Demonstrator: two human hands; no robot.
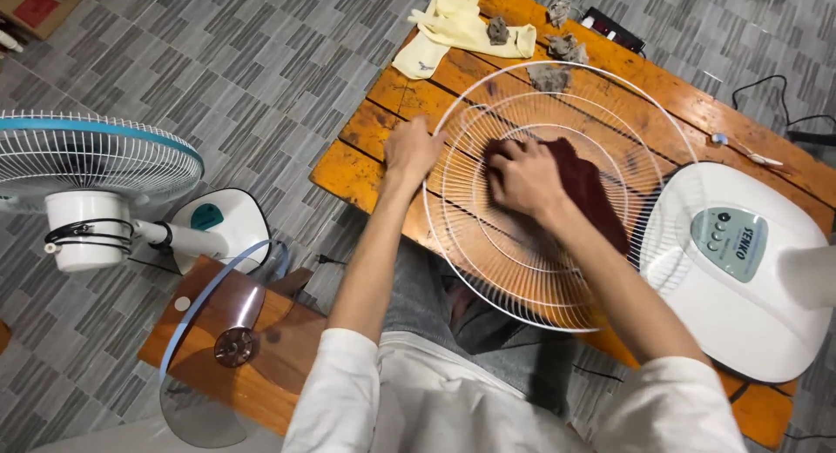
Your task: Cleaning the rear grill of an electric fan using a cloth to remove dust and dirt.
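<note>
The right hand [522, 176] presses a dark red cloth [585, 187] on the white wire fan cover [557, 309] lying on the orange worktop [357, 170], the left hand [412, 148] holds its rim flat-fingered; wiping looks half done, so rub outward next.

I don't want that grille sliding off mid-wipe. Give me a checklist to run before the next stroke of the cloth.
1. Left hand steadying the rim of the white fan grille: ok, fingers on the rim.
2. Right hand pressing the dark red cloth onto the wires: ok.
3. Grille fully supported by the orange table: not ok, its near edge overhangs toward the lap.
4. Dust clumps clear of the grille: not ok, one lies at the far rim.
5. Fan base clear of the grille: not ok, it overlaps.
6. Cloth still clean: cannot tell.
</note>
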